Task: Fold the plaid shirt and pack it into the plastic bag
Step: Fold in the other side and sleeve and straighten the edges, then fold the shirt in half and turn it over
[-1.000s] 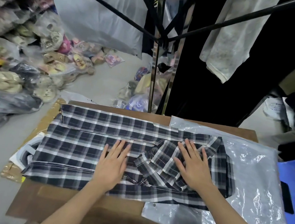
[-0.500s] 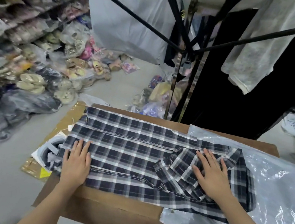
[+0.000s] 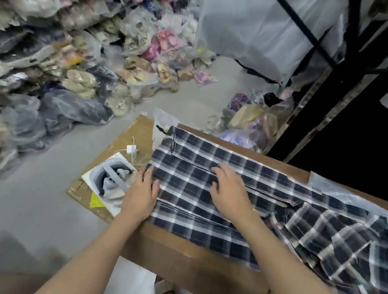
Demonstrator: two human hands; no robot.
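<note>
- Since half a second ago the right hand (image 3: 229,189) is no longer pressing the collar end. It is now lying near the hem, just beside the left hand (image 3: 143,191).
- That right hand is pressing flat with fingers spread, holding nothing. The left thumb is lying on the hem; whether the fingers are tucking under the cloth I cannot tell.
- The plaid shirt (image 3: 205,208) is lying lengthwise on the brown table (image 3: 176,253), its three o'clock end resting on the clear plastic bag (image 3: 342,195).
- Bagged slippers (image 3: 86,81) are piling up from nine to eleven o'clock, and a black clothes rack (image 3: 350,39) is standing at one o'clock.
- A printed card (image 3: 109,180) with a yellow sticker (image 3: 96,201) is lying on flattened cardboard (image 3: 136,133); its print is blurring past reading.
- The hem is reaching the table's left edge, and bare grey floor (image 3: 35,213) is stretching away at eight o'clock.
</note>
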